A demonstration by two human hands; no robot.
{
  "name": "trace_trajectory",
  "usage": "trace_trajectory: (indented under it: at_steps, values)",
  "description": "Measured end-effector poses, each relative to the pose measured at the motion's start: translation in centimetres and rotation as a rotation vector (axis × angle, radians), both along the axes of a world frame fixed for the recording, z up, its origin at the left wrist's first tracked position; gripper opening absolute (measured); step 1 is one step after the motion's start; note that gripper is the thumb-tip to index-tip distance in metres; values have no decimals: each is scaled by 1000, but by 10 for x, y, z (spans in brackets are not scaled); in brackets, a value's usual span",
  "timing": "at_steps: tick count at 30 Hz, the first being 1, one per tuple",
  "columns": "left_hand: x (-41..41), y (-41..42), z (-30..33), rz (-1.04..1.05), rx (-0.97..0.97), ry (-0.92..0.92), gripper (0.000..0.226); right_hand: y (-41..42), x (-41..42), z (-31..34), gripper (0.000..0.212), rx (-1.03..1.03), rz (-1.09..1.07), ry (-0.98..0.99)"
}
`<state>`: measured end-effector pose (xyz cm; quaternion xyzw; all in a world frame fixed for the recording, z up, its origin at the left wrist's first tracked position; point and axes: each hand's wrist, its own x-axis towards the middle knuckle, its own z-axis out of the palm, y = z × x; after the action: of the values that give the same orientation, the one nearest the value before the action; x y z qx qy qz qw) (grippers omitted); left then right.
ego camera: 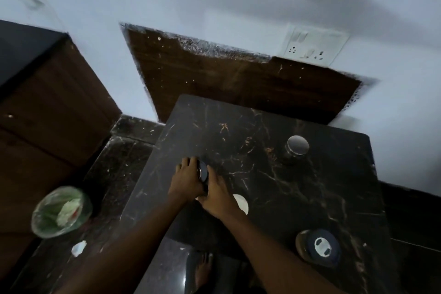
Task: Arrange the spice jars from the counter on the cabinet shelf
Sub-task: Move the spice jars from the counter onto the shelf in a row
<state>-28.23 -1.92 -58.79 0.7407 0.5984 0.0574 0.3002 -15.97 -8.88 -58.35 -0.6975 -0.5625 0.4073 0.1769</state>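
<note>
Hands, left hand (pixel 186 180) and right hand (pixel 218 194), curl their fingers round one dark-lidded spice jar (pixel 203 171) on the table (pixel 274 188); lifting it straight and upright should avoid a spill.

On the marble counter (pixel 298 188) one jar (pixel 297 148) stands far right, another jar (pixel 318 247) near right, a third jar (pixel 203 172) left of centre between the left hand (pixel 187 180) and right hand (pixel 218 194), while a lined bin (pixel 62 211) sits on the floor (pixel 114 174) to the left.
</note>
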Motion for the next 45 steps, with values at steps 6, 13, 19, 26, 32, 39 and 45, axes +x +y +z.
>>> trace_trajectory:
  at_steps: [6, 13, 19, 26, 32, 39, 45]
  values:
    - [30, 27, 81, -72, 266, -505, 102, 23, 40, 75, 92, 433, -149, -63]
    - [83, 57, 218, -146, 231, -1044, 96, 60, 94, 207, 87, 793, -332, -90]
    - [123, 61, 321, -238, 189, -1351, 61, 74, 140, 321, 87, 1014, -285, -9]
    - [184, 93, 457, -479, 274, -1433, 59, 90, 207, 457, 75, 1284, -266, -29]
    - [267, 129, 537, -428, 204, -1296, 47, 123, 284, 517, 68, 1276, -407, 16]
    - [368, 162, 554, -173, 193, -1051, 57, 157, 384, 533, 37, 953, -543, -15]
    - [413, 189, 548, -124, 349, -759, 49, 179, 435, 542, 45, 732, -536, -240]
